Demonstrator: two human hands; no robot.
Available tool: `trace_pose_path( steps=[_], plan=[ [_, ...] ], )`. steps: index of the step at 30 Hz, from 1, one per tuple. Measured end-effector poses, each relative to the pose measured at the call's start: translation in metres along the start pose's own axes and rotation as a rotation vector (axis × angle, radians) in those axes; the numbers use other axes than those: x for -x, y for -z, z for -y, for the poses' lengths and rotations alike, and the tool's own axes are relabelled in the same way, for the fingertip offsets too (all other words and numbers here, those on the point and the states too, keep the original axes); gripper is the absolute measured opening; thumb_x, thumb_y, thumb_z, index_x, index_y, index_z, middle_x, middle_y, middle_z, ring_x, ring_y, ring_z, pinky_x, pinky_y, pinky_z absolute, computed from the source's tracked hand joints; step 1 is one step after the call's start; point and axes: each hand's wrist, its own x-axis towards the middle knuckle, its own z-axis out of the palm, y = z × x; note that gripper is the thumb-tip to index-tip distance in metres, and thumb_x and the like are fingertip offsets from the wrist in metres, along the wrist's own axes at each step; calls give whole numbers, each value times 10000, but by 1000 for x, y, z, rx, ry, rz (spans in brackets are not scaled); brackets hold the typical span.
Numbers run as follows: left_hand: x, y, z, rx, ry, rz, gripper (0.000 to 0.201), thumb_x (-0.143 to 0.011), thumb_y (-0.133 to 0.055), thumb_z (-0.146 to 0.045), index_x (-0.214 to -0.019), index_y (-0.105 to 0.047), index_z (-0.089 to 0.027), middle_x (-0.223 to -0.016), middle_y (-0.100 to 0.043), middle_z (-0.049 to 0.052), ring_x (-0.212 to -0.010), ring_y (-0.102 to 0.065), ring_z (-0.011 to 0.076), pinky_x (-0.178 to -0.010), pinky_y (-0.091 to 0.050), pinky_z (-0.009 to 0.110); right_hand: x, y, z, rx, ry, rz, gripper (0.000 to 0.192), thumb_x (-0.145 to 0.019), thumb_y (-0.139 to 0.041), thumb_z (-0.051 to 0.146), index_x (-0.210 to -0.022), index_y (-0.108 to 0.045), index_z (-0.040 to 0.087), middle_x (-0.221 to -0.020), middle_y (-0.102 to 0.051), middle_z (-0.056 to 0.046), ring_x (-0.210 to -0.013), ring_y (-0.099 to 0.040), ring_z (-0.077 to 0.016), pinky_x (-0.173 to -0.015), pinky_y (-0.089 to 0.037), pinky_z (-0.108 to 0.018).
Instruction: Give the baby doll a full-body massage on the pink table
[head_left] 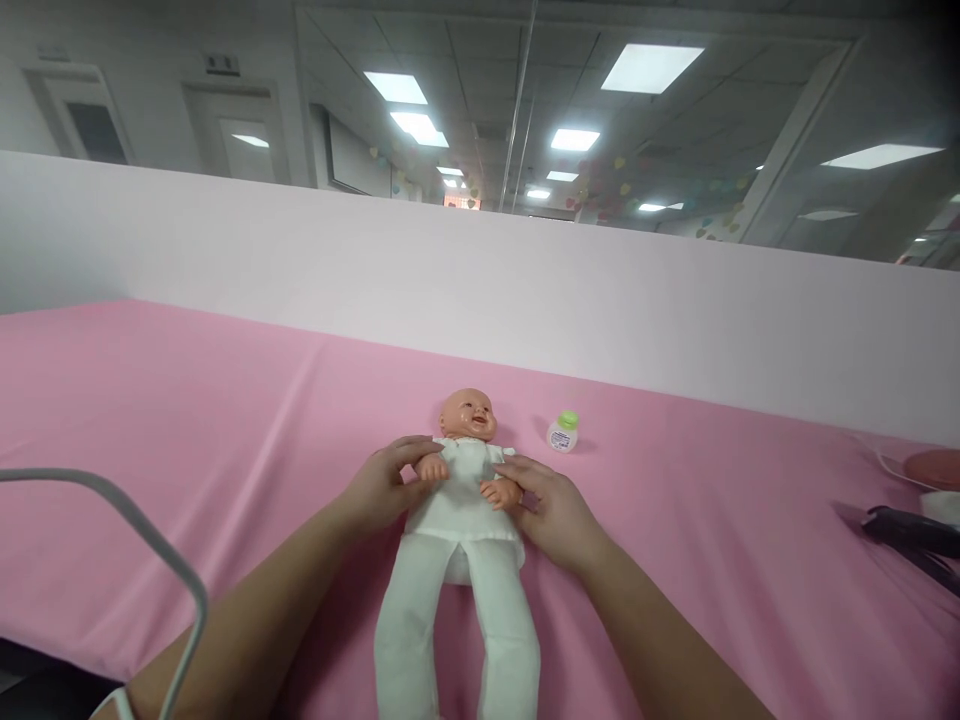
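Note:
A baby doll [463, 505] in a white top and white trousers lies on its back on a pink sheet [315, 400], its head toward the wall. On the left side, my left hand [386, 485] is closed round the doll's arm near its wrist, thumb below and fingers above. Opposite it, my right hand [556, 508] grips the doll's other arm the same way, fingertips by its chest. Both of the doll's small hands show between mine. Just beyond my right hand stands a small clear bottle [562, 437] with a green cap and a printed label.
A white low wall [480, 270] runs along the back, with glass above it. At the right edge lie a black object [911, 530], perhaps a handle, and a reddish round thing [934, 468], both cut off. A grey cable [142, 525] loops across the lower left.

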Motion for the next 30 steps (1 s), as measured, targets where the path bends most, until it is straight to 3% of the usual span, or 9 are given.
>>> trace_pose_path(
  steps=[2,6,10,15,19,24,27,30],
  plan=[
    [4,0,-5,-186,-93,49,434,-803,-777,-315,-1236,-774,-329,-1413,-679,68,-1349,-591,341,-1145,-458,452,1,-3,1,90,33,5,537,-826,-674,160,-1326,-708,350,-1472,-620,-36,-1421,-525,-308,-1188,-433,-563],
    [10,-1,-17,-410,-115,176,591,-814,-663,-189,-1385,-684,-339,-1563,-551,37,-1436,-517,326,-1148,-455,437,4,-7,4,233,98,75,693,-764,-607,37,-1388,-663,333,-1529,-567,-39,-1481,-456,-318,-1231,-371,-588],
    [14,-2,-26,-491,-127,237,643,-779,-659,-139,-1392,-677,-332,-1570,-543,43,-1465,-480,338,-1173,-421,451,8,-9,11,311,141,153,747,-743,-595,12,-1428,-633,306,-1583,-504,-45,-1549,-333,-339,-1253,-326,-604],
    [12,-1,-24,-587,-116,288,536,-795,-671,-154,-1272,-756,-383,-1555,-560,19,-1432,-515,370,-1142,-450,472,9,-10,18,359,159,196,698,-764,-579,20,-1401,-659,294,-1612,-462,-37,-1566,-287,-352,-1252,-326,-600],
    [11,-2,-20,-601,-119,295,572,-794,-644,-112,-1302,-745,-356,-1561,-552,59,-1422,-520,392,-1139,-444,511,8,-11,18,351,147,193,669,-751,-572,1,-1346,-702,277,-1599,-482,-58,-1569,-273,-361,-1258,-300,-617],
    [8,-2,-13,-364,-76,130,516,-816,-682,-196,-1302,-739,-361,-1498,-618,31,-1367,-581,347,-1130,-461,444,5,-8,12,160,68,64,609,-769,-633,82,-1331,-709,304,-1538,-559,-51,-1521,-390,-332,-1247,-329,-594],
    [2,1,-6,-90,37,-17,460,-814,-738,-280,-1271,-741,-328,-1319,-734,38,-1267,-644,338,-1082,-501,440,-1,-4,1,-120,-32,-110,505,-809,-697,194,-1303,-715,298,-1429,-655,-56,-1425,-524,-305,-1223,-380,-543],
    [-6,7,2,190,192,-131,423,-816,-785,-392,-1209,-727,-247,-1185,-764,74,-1150,-691,329,-1018,-543,451,-8,3,-15,-425,-204,-321,491,-783,-780,301,-1268,-710,269,-1370,-689,-63,-1342,-596,-302,-1168,-452,-514]
  ],
)
